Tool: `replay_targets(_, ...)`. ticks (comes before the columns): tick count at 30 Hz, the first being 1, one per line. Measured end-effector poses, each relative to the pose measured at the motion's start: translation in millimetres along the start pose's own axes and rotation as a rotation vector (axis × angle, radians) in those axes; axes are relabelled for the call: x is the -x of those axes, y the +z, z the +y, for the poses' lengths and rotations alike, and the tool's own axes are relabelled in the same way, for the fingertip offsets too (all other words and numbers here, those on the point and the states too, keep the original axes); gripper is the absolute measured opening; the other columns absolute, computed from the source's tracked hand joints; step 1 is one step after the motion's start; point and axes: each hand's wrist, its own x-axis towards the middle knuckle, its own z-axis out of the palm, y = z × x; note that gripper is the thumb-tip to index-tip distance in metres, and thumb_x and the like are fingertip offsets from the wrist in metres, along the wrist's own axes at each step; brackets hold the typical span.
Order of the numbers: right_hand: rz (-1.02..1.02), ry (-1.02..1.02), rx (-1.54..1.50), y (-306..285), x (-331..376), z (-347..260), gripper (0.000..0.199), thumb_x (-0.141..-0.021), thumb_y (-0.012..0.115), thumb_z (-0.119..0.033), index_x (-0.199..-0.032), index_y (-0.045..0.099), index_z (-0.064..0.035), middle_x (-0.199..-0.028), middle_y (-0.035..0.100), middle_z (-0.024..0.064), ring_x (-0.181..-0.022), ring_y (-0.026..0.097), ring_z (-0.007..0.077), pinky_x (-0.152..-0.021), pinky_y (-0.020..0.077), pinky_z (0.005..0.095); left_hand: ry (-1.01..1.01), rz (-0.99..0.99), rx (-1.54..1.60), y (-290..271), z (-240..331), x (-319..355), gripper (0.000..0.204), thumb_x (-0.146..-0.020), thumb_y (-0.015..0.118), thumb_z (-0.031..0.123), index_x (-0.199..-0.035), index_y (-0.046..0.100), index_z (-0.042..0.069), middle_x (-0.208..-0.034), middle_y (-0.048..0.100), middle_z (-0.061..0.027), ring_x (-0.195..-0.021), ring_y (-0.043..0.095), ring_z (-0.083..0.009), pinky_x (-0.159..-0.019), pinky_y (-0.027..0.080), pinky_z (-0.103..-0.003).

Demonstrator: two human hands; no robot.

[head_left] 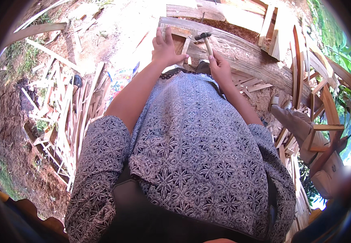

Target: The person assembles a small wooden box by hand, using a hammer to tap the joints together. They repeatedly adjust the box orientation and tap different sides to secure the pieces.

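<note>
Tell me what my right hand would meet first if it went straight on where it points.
Past the hammer it grips, your right hand would probably meet the weathered wooden beam first; its height above the beam is unclear from this view.

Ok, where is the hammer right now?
In the head view, the hammer is at upper centre, held by the right hand, just right of the wooden frame at the left hand.

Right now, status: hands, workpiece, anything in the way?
Right hand grips hammer. Left hand at small wooden frame, partly covering it. Wood strips piled left, clear of both hands.
</note>
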Motion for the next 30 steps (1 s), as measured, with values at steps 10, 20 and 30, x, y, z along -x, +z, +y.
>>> replay_targets(10, 0.114, 0.069, -0.175, 4.4, 4.1, 9.7, 0.041, -0.106, 0.052, -0.013, -0.145, 0.053, -0.0015, -0.077, 0.048, -0.0078, -0.063, 0.038, 0.001, -0.052, 0.0324, 0.0218, 0.069, -0.006, 0.084, 3.4, -3.8, -6.0, 0.143, -0.067, 0.082, 0.069, -0.159, -0.01, 0.011, -0.159, -0.004, -0.0355, -0.145, 0.011, -0.059, -0.114, 0.032, -0.062)
replay_targets(20, 0.038, 0.057, -0.086, 15.0, 11.5, 1.9, 0.04, -0.104, 0.053, -0.016, -0.142, 0.055, -0.0008, -0.082, 0.061, 0.0005, -0.071, 0.052, 0.0063, -0.065, 0.0443, 0.0257, 0.023, 0.019, -0.001, 4.2, 1.3, -3.8, 0.14, -0.068, 0.083, 0.064, -0.161, -0.01, 0.016, -0.163, -0.003, -0.0279, -0.147, 0.017, -0.0496, -0.105, 0.049, -0.055)
replay_targets(30, -0.033, -0.078, -0.019, 26.4, 11.2, 17.0, 0.041, -0.104, 0.053, -0.015, -0.141, 0.055, 0.0019, -0.081, 0.063, 0.003, -0.07, 0.053, 0.0084, -0.065, 0.0461, 0.0273, 0.031, 0.02, -0.019, 5.5, 2.2, -3.0, 0.142, -0.068, 0.083, 0.066, -0.161, -0.01, 0.014, -0.163, -0.004, -0.0294, -0.146, 0.018, -0.0502, -0.106, 0.048, -0.054)
